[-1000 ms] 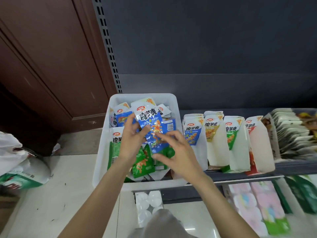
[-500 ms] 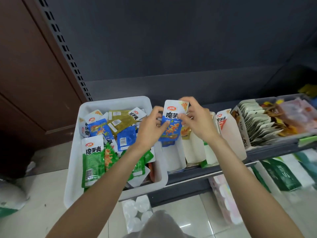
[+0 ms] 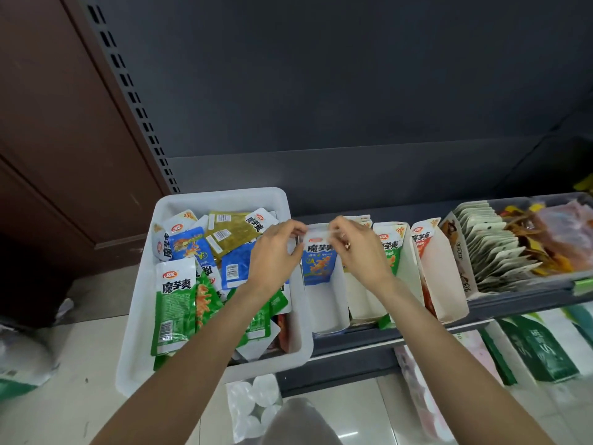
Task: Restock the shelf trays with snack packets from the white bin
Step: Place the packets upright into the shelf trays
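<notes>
**Operator:** At the leftmost shelf tray [image 3: 327,303], what is the status of the packet?

**Technician:** The blue snack packet [image 3: 319,263] stands upright at the rear of that tray, label facing forward. Both hands hold it by its top edge only. The left hand [image 3: 272,252] pinches the upper left corner between thumb and fingertips; the right hand [image 3: 359,248] pinches the upper right corner in the same way.

**Operator:** Why hold it by the top edge?

**Technician:** In my judgement, a two-corner pinch keeps the flexible packet flat and square while it is seated between the tray walls. The lower part is free to slide down.

**Operator:** Why that tray?

**Technician:** The tray just beside it on the right shows a green packet [image 3: 390,252], and the next shows a red-marked one, so each tray appears to take one variety. The blue packet fits that sorting.

**Operator:** Where is the remaining stock?

**Technician:** The white bin [image 3: 221,195] sits touching the tray's left side. It contains mixed blue, green and olive packets lying loose. That position probably keeps each reach short. Restocking looks far from complete.
</notes>
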The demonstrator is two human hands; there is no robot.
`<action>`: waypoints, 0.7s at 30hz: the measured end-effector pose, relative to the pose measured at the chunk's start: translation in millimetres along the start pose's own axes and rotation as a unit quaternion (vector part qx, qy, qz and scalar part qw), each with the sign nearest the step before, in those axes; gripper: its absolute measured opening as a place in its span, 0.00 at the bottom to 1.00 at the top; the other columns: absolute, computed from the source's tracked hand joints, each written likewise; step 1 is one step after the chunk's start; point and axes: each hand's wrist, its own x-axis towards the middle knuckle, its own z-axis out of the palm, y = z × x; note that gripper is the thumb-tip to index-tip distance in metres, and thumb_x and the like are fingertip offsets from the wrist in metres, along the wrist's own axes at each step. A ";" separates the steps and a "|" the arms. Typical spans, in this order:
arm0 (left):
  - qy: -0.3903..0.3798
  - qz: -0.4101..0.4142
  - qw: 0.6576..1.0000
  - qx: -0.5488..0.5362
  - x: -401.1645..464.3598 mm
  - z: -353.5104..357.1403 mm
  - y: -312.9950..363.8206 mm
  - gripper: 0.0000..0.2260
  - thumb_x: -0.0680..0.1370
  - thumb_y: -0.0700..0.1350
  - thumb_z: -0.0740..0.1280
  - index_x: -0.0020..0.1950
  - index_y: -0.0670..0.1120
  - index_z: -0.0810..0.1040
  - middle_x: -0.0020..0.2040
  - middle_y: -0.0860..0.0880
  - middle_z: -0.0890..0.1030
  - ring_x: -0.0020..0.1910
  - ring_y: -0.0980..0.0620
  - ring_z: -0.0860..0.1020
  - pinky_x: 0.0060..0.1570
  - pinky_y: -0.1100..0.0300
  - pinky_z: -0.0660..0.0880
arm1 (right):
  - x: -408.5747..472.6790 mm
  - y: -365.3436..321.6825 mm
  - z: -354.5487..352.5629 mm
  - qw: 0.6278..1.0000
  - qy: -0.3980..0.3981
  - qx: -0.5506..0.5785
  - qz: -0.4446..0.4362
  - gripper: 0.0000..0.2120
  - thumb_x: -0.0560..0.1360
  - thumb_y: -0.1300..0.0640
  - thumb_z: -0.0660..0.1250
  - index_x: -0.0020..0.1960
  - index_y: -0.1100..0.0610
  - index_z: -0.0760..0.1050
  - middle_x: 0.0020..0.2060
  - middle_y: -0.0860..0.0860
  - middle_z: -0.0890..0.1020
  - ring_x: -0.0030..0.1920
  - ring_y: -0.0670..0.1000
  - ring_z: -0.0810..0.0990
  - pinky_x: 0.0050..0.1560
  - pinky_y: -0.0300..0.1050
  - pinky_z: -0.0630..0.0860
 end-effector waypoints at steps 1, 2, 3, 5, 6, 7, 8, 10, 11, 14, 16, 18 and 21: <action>0.004 0.006 1.000 0.009 -1.6 0.6 -2.7 0.09 0.74 0.40 0.69 0.54 0.50 0.77 0.49 0.54 0.81 0.49 0.55 0.77 0.47 0.55 0.77 | -1.2 1.4 6.9 0.999 0.017 -0.043 -0.012 0.06 0.73 0.59 0.69 0.48 0.55 0.72 0.43 0.51 0.78 0.36 0.55 0.79 0.37 0.46 0.74; 0.004 0.009 1.000 0.018 -2.6 0.8 -4.6 0.09 0.75 0.41 0.68 0.53 0.50 0.77 0.49 0.55 0.80 0.49 0.54 0.76 0.46 0.53 0.77 | -1.9 2.8 12.9 0.996 0.031 -0.077 -0.015 0.06 0.72 0.58 0.70 0.46 0.55 0.73 0.46 0.51 0.76 0.35 0.54 0.79 0.39 0.48 0.74; 0.003 0.012 1.000 0.027 -3.4 -0.3 -4.8 0.09 0.75 0.42 0.68 0.54 0.51 0.77 0.49 0.54 0.80 0.50 0.54 0.76 0.45 0.52 0.77 | -2.1 3.7 17.2 0.994 0.040 -0.097 -0.011 0.06 0.72 0.57 0.70 0.45 0.55 0.74 0.48 0.52 0.75 0.34 0.54 0.78 0.40 0.50 0.76; 0.013 0.019 0.999 0.044 -5.6 -6.3 -5.2 0.08 0.76 0.42 0.67 0.54 0.50 0.77 0.51 0.53 0.80 0.51 0.52 0.76 0.44 0.52 0.77 | -1.6 2.5 20.2 0.993 0.051 -0.110 0.009 0.08 0.73 0.56 0.70 0.49 0.54 0.74 0.51 0.53 0.72 0.35 0.53 0.77 0.42 0.53 0.78; 0.029 0.025 0.998 0.048 -8.1 -11.9 -6.8 0.08 0.76 0.43 0.66 0.54 0.49 0.78 0.51 0.52 0.80 0.51 0.52 0.77 0.43 0.53 0.77 | -2.0 -0.5 19.1 0.992 0.058 -0.106 0.021 0.10 0.73 0.55 0.70 0.52 0.54 0.73 0.53 0.54 0.71 0.37 0.53 0.78 0.42 0.53 0.78; 0.050 0.034 0.997 0.052 -12.1 -19.8 -9.0 0.07 0.76 0.43 0.65 0.53 0.49 0.78 0.51 0.52 0.81 0.50 0.51 0.77 0.43 0.55 0.77 | -2.8 -4.5 17.0 0.993 0.067 -0.093 0.031 0.12 0.73 0.55 0.70 0.54 0.53 0.72 0.55 0.54 0.71 0.40 0.53 0.78 0.42 0.52 0.78; 0.074 0.042 0.995 0.057 -18.0 -29.6 -12.3 0.07 0.76 0.44 0.64 0.52 0.48 0.78 0.50 0.52 0.81 0.49 0.51 0.77 0.43 0.57 0.76 | -4.4 -10.9 14.1 0.994 0.079 -0.067 0.034 0.12 0.74 0.55 0.69 0.56 0.54 0.72 0.57 0.54 0.71 0.43 0.53 0.78 0.44 0.50 0.77; 0.102 0.041 0.991 0.075 -35.6 -52.2 -25.8 0.07 0.76 0.46 0.63 0.51 0.48 0.79 0.48 0.52 0.81 0.47 0.52 0.77 0.45 0.59 0.74 | -11.2 -30.9 9.1 0.996 0.084 0.007 0.014 0.10 0.75 0.58 0.66 0.57 0.55 0.73 0.55 0.52 0.74 0.46 0.51 0.78 0.45 0.45 0.75; 0.102 0.029 0.990 0.093 -46.5 -64.4 -34.7 0.08 0.76 0.47 0.62 0.51 0.48 0.79 0.47 0.52 0.82 0.47 0.52 0.77 0.45 0.59 0.73 | -16.0 -43.1 8.5 0.997 0.068 0.039 -0.009 0.09 0.75 0.60 0.66 0.55 0.56 0.74 0.52 0.51 0.76 0.45 0.49 0.78 0.43 0.44 0.75; 0.059 -0.055 0.986 0.146 -79.4 -97.4 -66.2 0.08 0.75 0.47 0.66 0.52 0.48 0.80 0.48 0.50 0.82 0.49 0.48 0.78 0.47 0.56 0.73 | -28.9 -77.6 22.7 0.995 -0.018 0.065 -0.074 0.07 0.75 0.60 0.66 0.52 0.55 0.77 0.44 0.48 0.81 0.44 0.47 0.79 0.39 0.43 0.76; 0.014 -0.124 0.980 0.158 -94.6 -112.2 -84.2 0.10 0.74 0.47 0.70 0.54 0.48 0.79 0.49 0.50 0.82 0.51 0.46 0.78 0.48 0.53 0.74 | -26.8 -94.3 42.0 0.993 -0.073 0.045 -0.081 0.09 0.77 0.57 0.65 0.55 0.55 0.77 0.47 0.48 0.81 0.48 0.49 0.79 0.42 0.45 0.77; -0.031 -0.156 0.972 0.172 -102.1 -117.5 -93.5 0.13 0.74 0.49 0.70 0.58 0.49 0.78 0.53 0.50 0.81 0.53 0.46 0.77 0.50 0.52 0.74 | -16.8 -104.1 65.0 0.989 -0.131 0.008 -0.065 0.15 0.78 0.53 0.63 0.64 0.54 0.73 0.58 0.50 0.78 0.58 0.51 0.76 0.53 0.45 0.75; -0.075 -0.150 0.971 0.172 -105.4 -111.2 -91.7 0.17 0.75 0.48 0.69 0.63 0.48 0.75 0.58 0.48 0.78 0.57 0.46 0.74 0.54 0.53 0.72 | -1.1 -114.3 93.0 0.960 -0.252 -0.094 -0.079 0.32 0.76 0.48 0.65 0.75 0.55 0.58 0.74 0.53 0.61 0.74 0.54 0.59 0.71 0.48 0.59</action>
